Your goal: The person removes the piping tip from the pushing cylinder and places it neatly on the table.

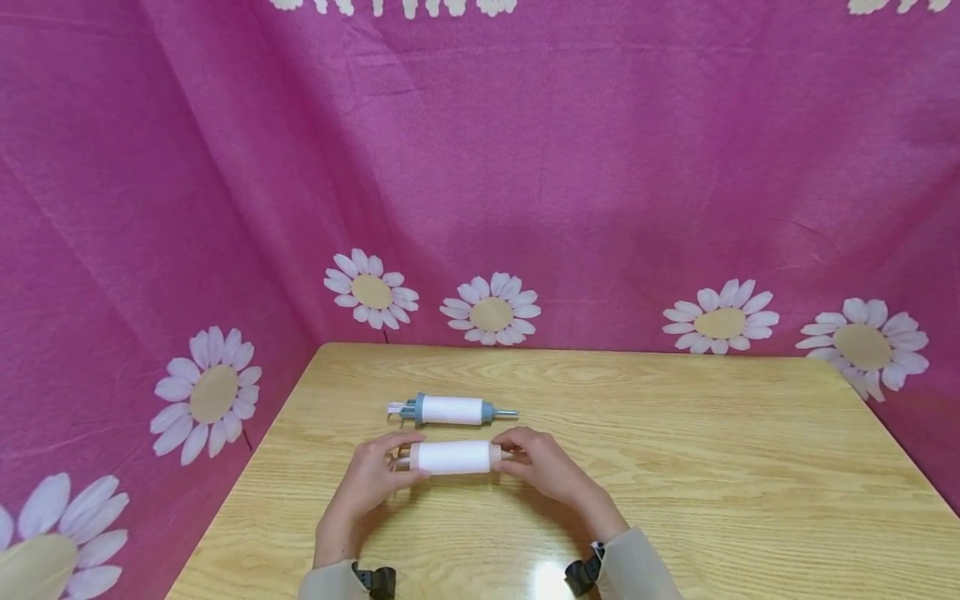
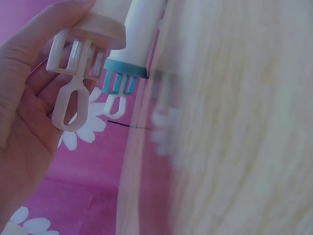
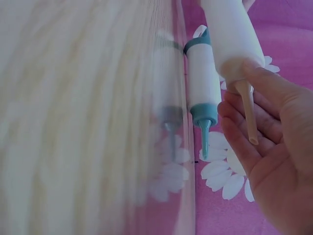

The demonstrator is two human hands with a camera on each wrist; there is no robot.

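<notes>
Both hands hold a white cylinder with beige ends [image 1: 453,457], one at each end, over the near part of the table. My left hand [image 1: 372,477] grips the left end, where a slotted beige cage and a looped pull [image 2: 71,108] stick out in the left wrist view. At the opposite end, my right hand [image 1: 546,463] grips it with thumb and fingers beside a thin beige spout [image 3: 248,112]. Just beyond lies a similar white cylinder with blue-green ends [image 1: 452,410], its pale loop to the left and narrow spout to the right. Neither hand touches that one.
The wood-grain table [image 1: 675,467] extends to the right of the hands. A pink cloth with white daisies [image 1: 562,167] hangs behind the table and along its left side. Dark wrist cameras sit on both wrists. A bright reflection shows near the table's front.
</notes>
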